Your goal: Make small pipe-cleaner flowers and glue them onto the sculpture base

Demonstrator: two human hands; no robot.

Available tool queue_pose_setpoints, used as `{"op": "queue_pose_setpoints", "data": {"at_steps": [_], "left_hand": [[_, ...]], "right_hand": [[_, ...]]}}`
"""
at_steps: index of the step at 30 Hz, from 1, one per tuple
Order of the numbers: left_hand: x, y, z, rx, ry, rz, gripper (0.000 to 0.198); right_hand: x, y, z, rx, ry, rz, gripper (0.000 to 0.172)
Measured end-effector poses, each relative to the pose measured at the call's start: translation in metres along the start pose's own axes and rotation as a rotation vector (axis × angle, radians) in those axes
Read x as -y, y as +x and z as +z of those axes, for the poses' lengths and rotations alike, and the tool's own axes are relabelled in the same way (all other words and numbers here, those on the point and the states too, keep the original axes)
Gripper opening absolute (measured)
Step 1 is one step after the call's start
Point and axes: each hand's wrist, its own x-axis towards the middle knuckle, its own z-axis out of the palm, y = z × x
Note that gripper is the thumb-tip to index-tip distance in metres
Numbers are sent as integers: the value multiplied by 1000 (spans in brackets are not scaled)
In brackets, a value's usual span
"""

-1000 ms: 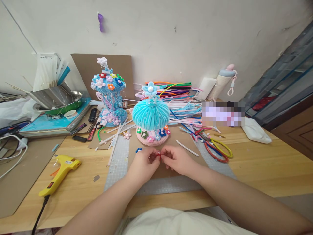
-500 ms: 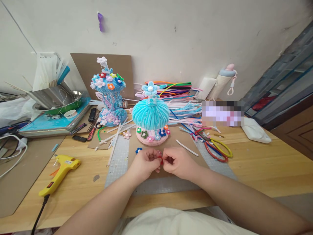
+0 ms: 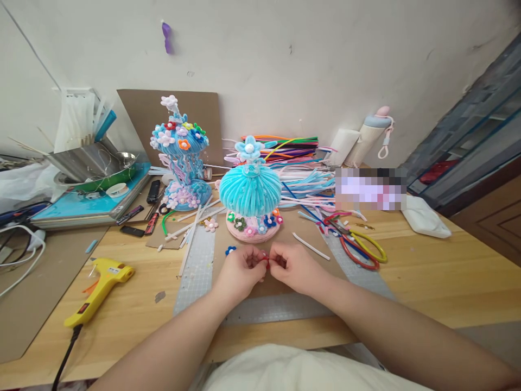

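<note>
Between my fingertips is a small red pipe cleaner piece (image 3: 267, 262), mostly covered by the fingers. My left hand (image 3: 243, 271) pinches it from one side, and my right hand (image 3: 293, 266) pinches it from the other, the two nearly touching. Just behind them stands a turquoise pipe cleaner jellyfish (image 3: 250, 190) with a pale blue flower on top and a pink base (image 3: 248, 234) dotted with small flowers. A blue pipe cleaner flower (image 3: 230, 250) lies beside my left hand. To the right, a white pipe cleaner strip (image 3: 311, 247) rests on the cardboard (image 3: 285, 289).
A second flowered jellyfish (image 3: 181, 152) stands at the back left. The yellow glue gun (image 3: 100, 285) lies left, its cord trailing off the front. Scissors (image 3: 360, 247) with red and yellow handles lie right. Bundled pipe cleaners (image 3: 285, 149) fill the back, near a bottle (image 3: 368, 136).
Both hands stay nearly in place, pinched together; the fingers have shifted slightly around the red piece. The surrounding objects have not moved.
</note>
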Motion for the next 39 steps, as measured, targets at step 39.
{"op": "queue_pose_setpoints", "data": {"at_steps": [39], "left_hand": [[-3, 0, -5, 7, -403, -65, 17]], "right_hand": [[2, 0, 5, 23, 583, 146, 16]]}}
